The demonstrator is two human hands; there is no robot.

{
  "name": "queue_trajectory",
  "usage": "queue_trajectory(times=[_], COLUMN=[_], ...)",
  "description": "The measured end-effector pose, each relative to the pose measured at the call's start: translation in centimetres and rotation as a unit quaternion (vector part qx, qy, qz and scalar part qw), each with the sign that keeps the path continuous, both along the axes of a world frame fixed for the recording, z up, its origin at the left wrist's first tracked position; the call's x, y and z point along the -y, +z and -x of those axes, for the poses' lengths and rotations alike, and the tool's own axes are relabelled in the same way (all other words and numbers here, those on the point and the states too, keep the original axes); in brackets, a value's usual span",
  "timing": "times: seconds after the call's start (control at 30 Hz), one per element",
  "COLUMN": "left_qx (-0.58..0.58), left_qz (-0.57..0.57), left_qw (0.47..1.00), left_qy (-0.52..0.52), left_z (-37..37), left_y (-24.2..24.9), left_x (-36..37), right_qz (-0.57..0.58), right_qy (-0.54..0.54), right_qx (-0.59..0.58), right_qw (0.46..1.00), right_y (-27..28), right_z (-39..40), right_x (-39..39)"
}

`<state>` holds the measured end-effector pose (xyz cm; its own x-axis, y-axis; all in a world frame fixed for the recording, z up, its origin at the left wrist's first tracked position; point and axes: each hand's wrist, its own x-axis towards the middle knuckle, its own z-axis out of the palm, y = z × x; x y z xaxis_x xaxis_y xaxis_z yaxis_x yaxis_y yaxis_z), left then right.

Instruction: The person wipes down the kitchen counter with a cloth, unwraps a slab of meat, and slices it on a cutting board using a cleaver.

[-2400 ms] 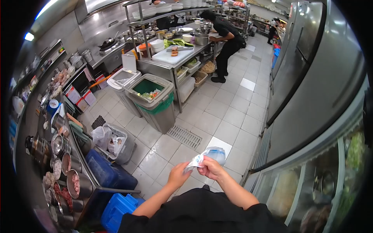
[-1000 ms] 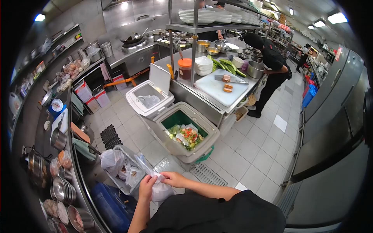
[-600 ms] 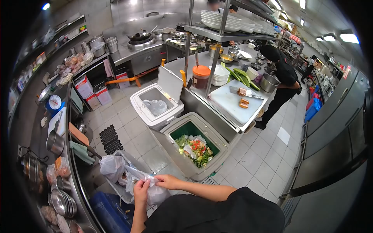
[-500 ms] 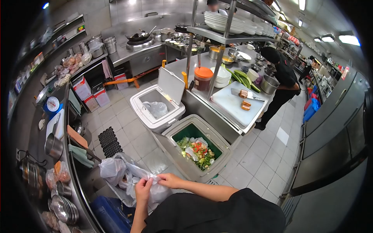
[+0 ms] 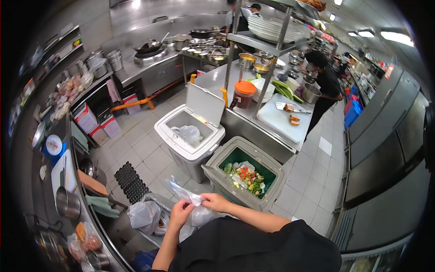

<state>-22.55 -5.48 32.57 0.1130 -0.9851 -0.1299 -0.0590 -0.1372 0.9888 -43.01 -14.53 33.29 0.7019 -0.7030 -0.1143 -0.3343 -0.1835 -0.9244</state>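
Both my hands are closed on a translucent plastic bag (image 5: 206,216) in front of my body. My left hand (image 5: 182,213) pinches the bag's gathered neck from the left. From the right, my right hand (image 5: 215,202) grips the same neck. The bag's loose top sticks up past my fingers, and its body hangs below them. What it contains cannot be made out. Just left of it, another plastic bag (image 5: 146,215) lies in a grey crate (image 5: 165,201).
A grey bin (image 5: 275,181) holding vegetable scraps stands ahead on the right. Beside it is an open-lidded white bin (image 5: 190,156) with a plastic bag inside. A cutting board (image 5: 282,122) carries a cleaver (image 5: 294,108) and meat pieces. A co-worker (image 5: 324,79) stands behind the counter.
My hands have lifted the bag's neck slightly and shifted right, and its loose top now points upward. The view has turned a little. More people show at the back.
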Motion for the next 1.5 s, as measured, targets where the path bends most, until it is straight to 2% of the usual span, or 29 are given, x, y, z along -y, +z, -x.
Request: queue_trajectory(times=[0.07, 0.13, 0.2, 0.3, 0.37, 0.5, 0.57, 0.6, 0.67, 0.8, 0.9, 0.97, 1.0, 1.07, 1.13, 1.17, 1.23, 1.27, 1.3, 1.37, 1.5], left_qx=[-0.008, -0.056, -0.041, -0.032, 0.009, 0.009, 0.169, 0.17, -0.094, -0.07, -0.093, -0.147, -0.148, -0.141, -0.115, -0.114, -0.005, 0.092, 0.092, 0.338, 0.309], left_qz=[0.003, 0.012, -0.002, -0.009, -0.014, 0.006, -0.006, -0.009, -0.082, -0.077, -0.048, 0.005, 0.023, 0.037, 0.056, 0.054, 0.031, 0.021, 0.015, -0.083, -0.066], left_qw=[1.0, 0.998, 0.999, 0.999, 1.0, 1.0, 0.985, 0.985, 0.992, 0.993, 0.983, 0.952, 0.933, 0.899, 0.839, 0.829, 0.782, 0.76, 0.754, 0.663, 0.628], left_qy=[-0.021, 0.0, -0.011, -0.01, -0.001, 0.002, -0.027, -0.024, 0.032, 0.05, 0.152, 0.269, 0.329, 0.413, 0.528, 0.545, 0.622, 0.643, 0.65, 0.662, 0.711], left_z=[-0.5, -0.3, 0.3, 1.5, 2.7, 5.9, 6.5, 6.7, 7.0, 6.7, 4.5, 2.2, 0.8, -2.6, -6.0, -7.7, -11.0, -12.0, -12.7, -14.3, -18.1], left_y=[-0.5, -0.6, -0.3, -0.3, -0.3, -0.5, -0.5, -0.7, -1.1, 0.6, 1.0, 1.2, 1.1, 0.9, 0.3, -0.3, -1.1, -1.4, -1.4, -1.1, -1.8], left_x=[1.1, 1.9, 2.4, 3.5, 3.9, 4.1, 4.4, 4.4, 4.5, 2.5, -0.5, -3.0, -4.2, -7.0, -9.7, -11.5, -14.5, -15.5, -16.4, -18.1, -19.5], right_qz=[-0.015, -0.017, -0.018, -0.003, -0.071, -0.042, -0.046, -0.048, -0.059, -0.091, -0.043, -0.08, -0.092, -0.183, -0.192, -0.191, -0.18, -0.183, -0.185, -0.192, -0.179], right_qy=[0.016, 0.02, 0.027, 0.031, 0.015, 0.006, 0.012, 0.015, 0.037, 0.078, 0.022, 0.015, -0.005, 0.004, -0.023, -0.025, -0.05, -0.057, -0.066, -0.086, -0.093], right_qx=[-0.002, -0.019, -0.036, 0.013, 0.108, 0.036, 0.018, 0.019, 0.078, 0.074, 0.129, 0.075, 0.098, 0.153, 0.165, 0.173, 0.209, 0.208, 0.208, 0.227, 0.222], right_qw=[1.0, 0.999, 0.999, 0.999, 0.992, 0.998, 0.999, 0.999, 0.995, 0.99, 0.99, 0.994, 0.991, 0.971, 0.967, 0.966, 0.96, 0.959, 0.958, 0.951, 0.954], right_y=[-0.3, 0.4, 0.3, -1.4, -2.3, -0.6, -0.6, -0.9, -1.4, -2.8, -7.1, -4.6, -7.2, -3.5, -3.1, -2.9, -2.5, -2.2, -1.7, -1.9, -1.7], right_z=[-0.7, -0.8, -0.6, 0.2, 1.2, 4.0, 4.9, 5.4, 6.1, 5.9, 3.3, 2.5, 1.5, -0.2, -2.6, -3.8, -6.6, -7.9, -9.2, -11.8, -17.6], right_x=[0.2, 0.2, 0.3, 0.7, 0.8, 1.3, 2.1, 2.4, 3.2, 4.7, 4.8, 5.5, 6.1, 7.3, 8.6, 9.4, 10.5, 11.2, 11.9, 13.2, 15.3])
